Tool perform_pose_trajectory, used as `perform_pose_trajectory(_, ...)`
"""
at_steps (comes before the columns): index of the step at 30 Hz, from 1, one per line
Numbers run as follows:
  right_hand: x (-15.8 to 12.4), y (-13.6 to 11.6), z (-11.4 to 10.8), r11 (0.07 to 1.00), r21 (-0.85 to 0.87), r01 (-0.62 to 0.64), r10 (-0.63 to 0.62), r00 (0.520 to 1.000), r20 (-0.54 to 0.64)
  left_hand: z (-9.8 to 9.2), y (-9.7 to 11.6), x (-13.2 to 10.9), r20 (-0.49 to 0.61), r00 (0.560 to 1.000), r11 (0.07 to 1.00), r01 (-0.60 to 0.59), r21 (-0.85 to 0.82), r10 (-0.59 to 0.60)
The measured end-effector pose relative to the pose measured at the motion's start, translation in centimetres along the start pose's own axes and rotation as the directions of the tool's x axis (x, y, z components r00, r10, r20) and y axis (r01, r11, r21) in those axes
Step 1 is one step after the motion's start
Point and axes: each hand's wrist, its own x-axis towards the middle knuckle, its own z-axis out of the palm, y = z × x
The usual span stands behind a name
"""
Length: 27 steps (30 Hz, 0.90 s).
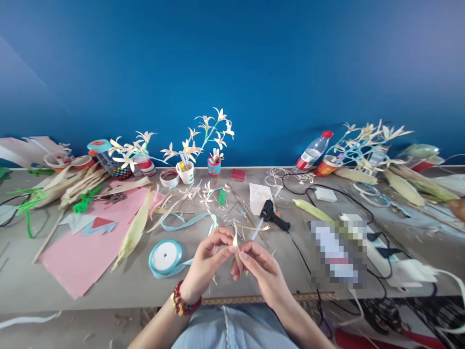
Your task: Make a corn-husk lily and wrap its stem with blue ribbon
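A small pale husk piece [236,238] stands upright between my fingertips, above the near part of the table. My left hand [214,252] pinches it from the left, with a red beaded bracelet on the wrist. From the right, my right hand [259,264] has its fingers closed on the same piece. A roll of light blue ribbon [165,257] lies left of my left hand. Beyond my right hand rests a black glue gun [274,216] with a pale stick at its end.
Husk flowers [189,148] stand in cups along the blue wall. Pink paper [83,257] and a green-white husk [132,232] lie at left. A bottle [314,151], a blurred phone [337,254], a power strip [370,247] and cables occupy the right. Another person's hand [457,208] shows at the right edge.
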Motion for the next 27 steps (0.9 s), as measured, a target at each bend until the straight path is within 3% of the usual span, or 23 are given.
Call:
perform_pose_trajectory(4, 0.1, -0.2, -0.2, 0.995, -0.01, -0.097, 0.098, 0.993, 0.069, -0.5, -0.3, 0.1, -0.077, 0.994, 0.986, 0.07, -0.151, -0.082)
perform_pose_trajectory(7, 0.0, -0.1, -0.1, 0.99, -0.079, -0.12, 0.124, 0.991, 0.049, -0.6, -0.4, -0.1, -0.035, 0.991, 0.959, 0.118, -0.259, -0.131)
perform_pose_trajectory(11, -0.2, 0.2, 0.3, 0.987, -0.158, -0.043, 0.041, 0.999, -0.019, -0.1, -0.6, -0.4, 0.117, 0.979, 0.946, 0.192, -0.262, -0.167)
perform_pose_trajectory(15, -0.6, 0.2, -1.1, 0.913, -0.408, 0.031, -0.049, 0.998, -0.034, -0.2, -0.4, -0.4, 0.065, 0.986, 0.951, 0.163, -0.263, -0.152)
perform_pose_trajectory(18, -0.9, 0.2, -3.6, 0.739, -0.666, 0.103, -0.226, 0.969, -0.101, -0.6, 0.3, -0.1, -0.002, 0.992, 0.949, 0.116, -0.292, -0.122)
perform_pose_trajectory(21, -1.3, 0.7, -5.9, 0.434, -0.891, 0.13, -0.337, 0.941, -0.027, -0.7, 1.0, 0.2, -0.035, 0.993, 0.939, 0.095, -0.332, -0.113)
perform_pose_trajectory(24, -1.6, 1.8, -6.9, 0.139, -0.979, 0.147, -0.36, 0.929, 0.088, -0.4, 1.1, 0.5, -0.052, 0.99, 0.93, 0.105, -0.353, -0.132)
perform_pose_trajectory(27, -1.5, 2.9, -6.7, -0.017, -0.996, 0.082, -0.326, 0.942, 0.083, 0.1, 0.7, 0.7, -0.064, 0.988, 0.928, 0.11, -0.356, -0.141)
